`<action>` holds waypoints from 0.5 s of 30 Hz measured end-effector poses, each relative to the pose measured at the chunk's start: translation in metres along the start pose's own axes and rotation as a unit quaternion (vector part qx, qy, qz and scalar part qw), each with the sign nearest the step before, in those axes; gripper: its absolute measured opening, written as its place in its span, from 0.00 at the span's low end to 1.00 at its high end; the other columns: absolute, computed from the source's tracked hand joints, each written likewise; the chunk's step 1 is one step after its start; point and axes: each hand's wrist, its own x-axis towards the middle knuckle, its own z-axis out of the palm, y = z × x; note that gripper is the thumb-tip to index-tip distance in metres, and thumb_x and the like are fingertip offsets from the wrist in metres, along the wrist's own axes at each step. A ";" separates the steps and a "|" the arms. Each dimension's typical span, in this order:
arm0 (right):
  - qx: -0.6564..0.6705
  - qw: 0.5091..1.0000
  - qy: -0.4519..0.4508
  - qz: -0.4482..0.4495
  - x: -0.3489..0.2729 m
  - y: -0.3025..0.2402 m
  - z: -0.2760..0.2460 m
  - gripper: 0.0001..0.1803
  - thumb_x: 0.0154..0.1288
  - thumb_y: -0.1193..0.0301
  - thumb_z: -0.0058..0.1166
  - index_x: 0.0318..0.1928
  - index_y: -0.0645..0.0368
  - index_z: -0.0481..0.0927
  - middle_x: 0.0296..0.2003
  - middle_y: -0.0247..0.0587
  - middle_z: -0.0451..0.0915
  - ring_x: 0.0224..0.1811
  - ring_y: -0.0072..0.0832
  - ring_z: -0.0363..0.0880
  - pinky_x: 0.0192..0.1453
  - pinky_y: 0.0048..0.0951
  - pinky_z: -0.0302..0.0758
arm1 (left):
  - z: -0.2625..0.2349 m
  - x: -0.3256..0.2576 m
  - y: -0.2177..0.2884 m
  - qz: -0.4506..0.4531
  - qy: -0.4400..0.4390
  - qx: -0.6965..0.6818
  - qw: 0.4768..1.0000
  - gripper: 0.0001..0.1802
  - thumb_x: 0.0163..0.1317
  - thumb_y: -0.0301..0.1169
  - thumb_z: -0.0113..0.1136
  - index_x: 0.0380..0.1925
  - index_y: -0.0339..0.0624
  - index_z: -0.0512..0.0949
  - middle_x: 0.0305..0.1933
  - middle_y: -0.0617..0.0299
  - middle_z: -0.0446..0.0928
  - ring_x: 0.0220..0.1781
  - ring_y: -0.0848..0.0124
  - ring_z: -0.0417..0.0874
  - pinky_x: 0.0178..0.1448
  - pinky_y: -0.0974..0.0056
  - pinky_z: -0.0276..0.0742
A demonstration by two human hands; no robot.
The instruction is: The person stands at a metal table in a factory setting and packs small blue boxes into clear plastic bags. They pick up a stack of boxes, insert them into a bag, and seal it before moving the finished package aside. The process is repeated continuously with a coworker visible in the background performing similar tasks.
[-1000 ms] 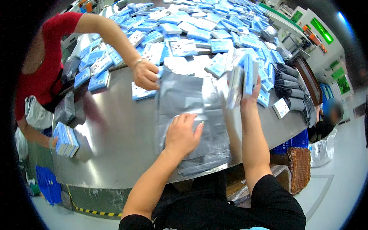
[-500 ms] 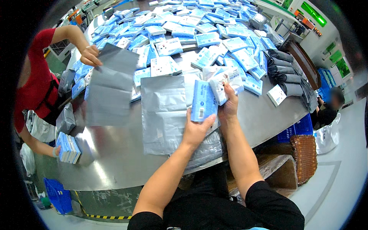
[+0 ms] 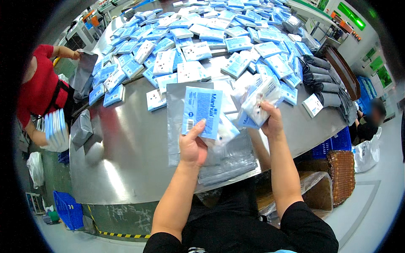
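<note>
My left hand (image 3: 193,145) holds a flat blue and white packet (image 3: 202,110) upright above a stack of grey plastic mailer bags (image 3: 211,147) at the near edge of the steel table (image 3: 122,156). My right hand (image 3: 271,118) grips a small bundle of blue and white packets (image 3: 258,101) just to the right, at about the same height. Both forearms come up from the lower edge.
Several blue and white packets (image 3: 202,38) cover the far half of the table. Dark folded bags (image 3: 325,78) lie at the right edge. A person in red (image 3: 40,88) at the left holds a grey bag and a stack of packets. A blue crate (image 3: 69,208) stands below.
My hands have drawn apart: the left now holds one packet alone, the right keeps the bundle. The person in red has pulled the grey bag off the table toward the left.
</note>
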 end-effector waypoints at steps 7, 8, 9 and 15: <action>-0.135 0.980 -0.119 0.084 -0.022 0.001 0.040 0.57 0.46 0.70 0.68 0.75 0.63 0.49 0.57 0.49 0.74 0.53 0.38 0.80 0.58 0.37 0.79 | -0.013 0.008 0.002 0.091 0.012 0.216 0.972 0.32 0.60 0.20 0.61 0.64 0.38 0.62 0.57 0.55 0.73 0.57 0.64 0.76 0.63 0.58 0.73; -0.169 0.979 -0.089 0.072 -0.021 0.018 0.045 0.55 0.46 0.70 0.69 0.74 0.64 0.52 0.57 0.48 0.75 0.53 0.37 0.81 0.58 0.36 0.78 | -0.015 0.005 -0.002 0.074 -0.009 0.168 0.983 0.31 0.62 0.22 0.60 0.64 0.38 0.62 0.57 0.55 0.73 0.58 0.64 0.76 0.64 0.57 0.71; -0.145 0.979 -0.093 0.105 -0.023 0.023 0.048 0.53 0.46 0.70 0.70 0.72 0.65 0.56 0.55 0.47 0.76 0.52 0.36 0.81 0.58 0.36 0.78 | -0.017 0.005 -0.004 0.058 -0.029 0.118 0.991 0.30 0.64 0.24 0.59 0.65 0.38 0.62 0.58 0.55 0.73 0.59 0.63 0.75 0.65 0.56 0.70; -0.072 0.966 -0.107 0.225 -0.033 0.035 0.033 0.39 0.47 0.70 0.70 0.61 0.67 0.71 0.50 0.47 0.81 0.49 0.35 0.84 0.55 0.37 0.81 | -0.021 -0.007 0.002 -0.019 -0.119 0.020 0.993 0.31 0.76 0.47 0.35 0.69 0.37 0.60 0.66 0.52 0.71 0.69 0.59 0.70 0.74 0.50 0.61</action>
